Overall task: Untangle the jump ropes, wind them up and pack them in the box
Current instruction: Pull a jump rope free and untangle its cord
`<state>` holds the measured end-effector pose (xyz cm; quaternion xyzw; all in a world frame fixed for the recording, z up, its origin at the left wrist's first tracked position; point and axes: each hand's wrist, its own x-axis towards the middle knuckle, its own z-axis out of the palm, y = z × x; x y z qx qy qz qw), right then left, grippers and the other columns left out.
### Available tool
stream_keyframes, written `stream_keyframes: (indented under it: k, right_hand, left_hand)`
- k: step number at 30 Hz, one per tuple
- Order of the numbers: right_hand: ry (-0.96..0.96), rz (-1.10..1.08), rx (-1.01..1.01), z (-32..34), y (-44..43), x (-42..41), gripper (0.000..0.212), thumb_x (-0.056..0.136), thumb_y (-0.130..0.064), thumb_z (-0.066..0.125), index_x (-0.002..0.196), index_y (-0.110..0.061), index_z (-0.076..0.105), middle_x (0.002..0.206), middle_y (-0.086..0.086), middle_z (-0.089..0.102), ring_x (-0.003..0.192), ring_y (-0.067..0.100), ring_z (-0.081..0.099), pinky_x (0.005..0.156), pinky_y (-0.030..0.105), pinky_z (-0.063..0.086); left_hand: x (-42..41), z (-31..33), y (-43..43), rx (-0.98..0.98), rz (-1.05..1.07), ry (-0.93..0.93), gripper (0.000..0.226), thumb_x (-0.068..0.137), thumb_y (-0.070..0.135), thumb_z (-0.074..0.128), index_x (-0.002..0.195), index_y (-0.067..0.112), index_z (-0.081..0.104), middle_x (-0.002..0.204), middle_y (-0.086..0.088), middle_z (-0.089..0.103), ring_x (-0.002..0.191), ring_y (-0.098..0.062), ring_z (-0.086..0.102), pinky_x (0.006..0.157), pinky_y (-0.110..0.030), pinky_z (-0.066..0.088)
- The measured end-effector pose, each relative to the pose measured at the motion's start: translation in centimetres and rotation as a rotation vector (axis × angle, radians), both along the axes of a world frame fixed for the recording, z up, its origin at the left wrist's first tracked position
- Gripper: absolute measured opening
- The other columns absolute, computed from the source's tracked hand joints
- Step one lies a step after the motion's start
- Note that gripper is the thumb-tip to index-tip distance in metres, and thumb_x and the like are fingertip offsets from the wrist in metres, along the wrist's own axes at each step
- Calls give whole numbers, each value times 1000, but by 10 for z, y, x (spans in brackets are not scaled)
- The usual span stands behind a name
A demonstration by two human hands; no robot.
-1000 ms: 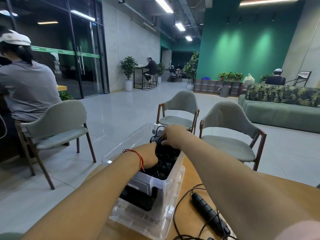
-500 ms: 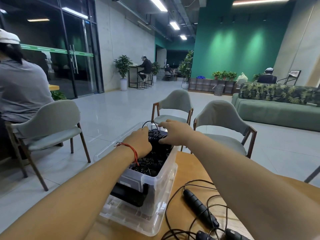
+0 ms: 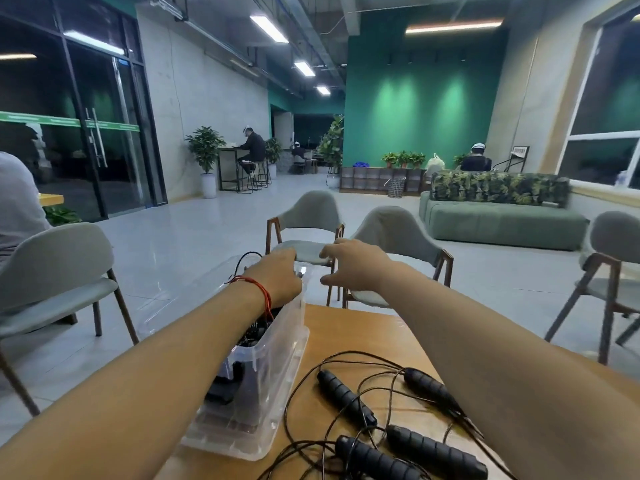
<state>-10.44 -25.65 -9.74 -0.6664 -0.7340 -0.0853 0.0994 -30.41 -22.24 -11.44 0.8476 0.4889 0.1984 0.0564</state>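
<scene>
A clear plastic box [image 3: 277, 368] stands at the left edge of the wooden table [image 3: 363, 334], with black wound jump ropes [image 3: 256, 332] inside. A thin cord loop [image 3: 247, 257] sticks up at its far end. My left hand [image 3: 277, 275], with a red string at the wrist, lies over the far end of the box, fingers bent loosely downward; I see nothing held in it. My right hand [image 3: 349, 265] hovers past the box's far right corner, fingers spread and empty. Tangled jump ropes with several black ribbed handles [image 3: 343, 396] lie on the table near me.
Two grey chairs [image 3: 394, 237] stand just beyond the table's far edge, another at the left [image 3: 52, 271] and one at the right [image 3: 609, 265]. A person sits at far left [image 3: 17, 202]. A green sofa [image 3: 502, 220] is farther back.
My right hand has lifted off the rope bundle and moved right, out of the box. My left hand has shifted toward the box's far end. More of the tangled ropes has come into view.
</scene>
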Motion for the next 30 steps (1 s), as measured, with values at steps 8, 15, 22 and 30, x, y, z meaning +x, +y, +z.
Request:
stream_keyframes:
  k: [8, 15, 22, 30]
  right_hand:
    - [39, -99, -26, -10, -105, 61, 47, 92, -55, 70, 135, -35, 66, 131, -7, 64, 118, 23, 61, 87, 40, 51]
    - [114, -159, -184, -46, -194, 92, 32, 95, -51, 74, 121, -33, 75, 118, -13, 71, 107, 15, 64, 88, 32, 51]
    - [236, -83, -357, -83, -245, 63, 23, 98, -46, 71, 116, -33, 77, 111, -16, 71, 101, 8, 63, 84, 26, 48]
    - [229, -268, -452, -129, -223, 39, 55, 95, -43, 65, 148, -28, 57, 147, 2, 59, 126, 27, 59, 104, 41, 52]
  left_hand:
    - [77, -11, -71, -5, -230, 97, 34, 100, 21, 59, 134, 17, 57, 131, -6, 63, 112, -22, 59, 90, -33, 49]
    - [90, -52, -124, -130, -370, 416, 43, 98, 35, 65, 141, 32, 57, 142, 4, 59, 126, -19, 57, 103, -34, 48]
    - [72, -63, -167, -338, -279, 758, 33, 104, 20, 61, 134, 5, 60, 120, 6, 59, 97, -15, 59, 93, -26, 56]
    - [51, -121, -148, -378, -156, 530, 33, 100, 46, 56, 123, 23, 63, 112, 1, 67, 103, -19, 65, 99, -40, 54]
